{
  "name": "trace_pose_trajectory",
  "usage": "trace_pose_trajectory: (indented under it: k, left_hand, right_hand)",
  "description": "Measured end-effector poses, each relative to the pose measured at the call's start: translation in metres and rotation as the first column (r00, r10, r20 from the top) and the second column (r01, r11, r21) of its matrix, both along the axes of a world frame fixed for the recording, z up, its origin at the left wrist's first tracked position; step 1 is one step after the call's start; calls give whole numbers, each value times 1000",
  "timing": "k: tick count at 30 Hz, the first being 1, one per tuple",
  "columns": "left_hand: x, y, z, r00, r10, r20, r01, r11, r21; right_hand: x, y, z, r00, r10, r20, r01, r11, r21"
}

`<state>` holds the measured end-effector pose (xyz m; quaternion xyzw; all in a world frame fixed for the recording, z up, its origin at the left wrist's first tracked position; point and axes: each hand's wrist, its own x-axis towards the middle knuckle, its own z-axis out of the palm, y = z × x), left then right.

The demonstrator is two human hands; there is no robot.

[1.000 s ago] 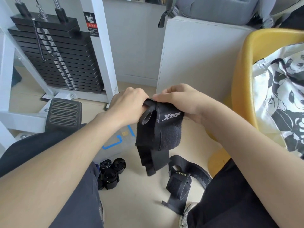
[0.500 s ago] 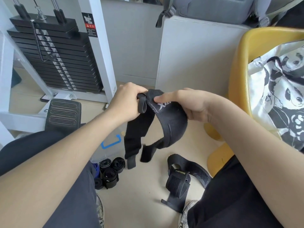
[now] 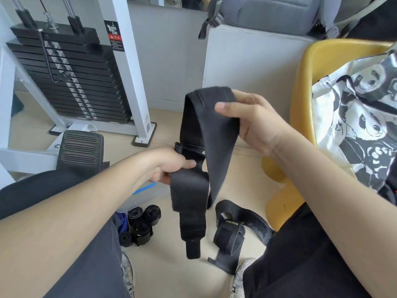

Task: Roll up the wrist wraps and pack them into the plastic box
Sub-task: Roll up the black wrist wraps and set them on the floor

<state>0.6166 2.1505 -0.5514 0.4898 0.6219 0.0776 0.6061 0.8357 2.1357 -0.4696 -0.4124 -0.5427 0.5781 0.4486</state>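
Hanging limp between both hands, the wrap (image 3: 199, 147) looks soft, light and floppy, a woven black band that bends wherever it is unsupported; its fuzzy fastening patches will likely cling to themselves, so it should roll tightest if started from one end and kept under tension. The right hand (image 3: 253, 121) holds the upper fold, thumb across the front and fingers behind, so the band drapes over it and falls on both sides. The left hand (image 3: 171, 166) is lower and closed on the band near its thumb loop, with the free tail dangling below toward the floor (image 3: 171, 276). A second wrap (image 3: 234, 231) lies loose on the floor between the feet, well below the hands. Several rolls (image 3: 141, 224) sit together just beside the left leg. The box (image 3: 148, 194) is mostly hidden behind the left forearm; only a clear edge with blue trim shows.
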Motion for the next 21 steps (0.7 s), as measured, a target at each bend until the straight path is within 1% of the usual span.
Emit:
trace_pose_trajectory:
  k: [2, 4, 9, 12, 14, 15, 17, 19, 21]
  left_hand:
    - [2, -3, -5, 999, -35, 1, 35, 996, -82]
    - [1, -7, -9, 997, -82, -4, 81, 989, -124]
    - [-2, -17, -19, 968, -247, -45, 232, 949, -213]
    - [-3, -20, -25, 931, -354, -92, 322, 912, -252]
    - [-2, -22, -27, 891, -426, -157, 385, 892, -235]
    - [-2, -21, -28, 880, -429, -206, 390, 898, -204]
    - [-1, -17, -28, 870, -380, -314, 362, 925, -117]
    - [-3, -13, -21, 851, -343, -397, 358, 933, -40]
    - [-7, -9, -11, 811, -425, -402, 463, 886, -3]
  right_hand:
    - [-3, -3, 0, 997, -8, 77, 5, 999, 42]
    - [-6, -5, 0, 994, 1, 111, -5, 999, 35]
    - [-8, -8, 1, 997, -29, 69, 33, 998, -57]
    - [-8, -5, -1, 991, -90, 103, 105, 983, -150]
    - [-9, -2, -8, 976, -116, 185, 158, 961, -229]
    - [-10, -1, -11, 964, -128, 233, 188, 948, -256]
    - [-14, 1, -18, 947, -135, 292, 225, 927, -300]
    - [-18, 1, -25, 947, -114, 301, 225, 904, -363]
    - [-22, 2, -32, 955, -96, 281, 212, 884, -418]
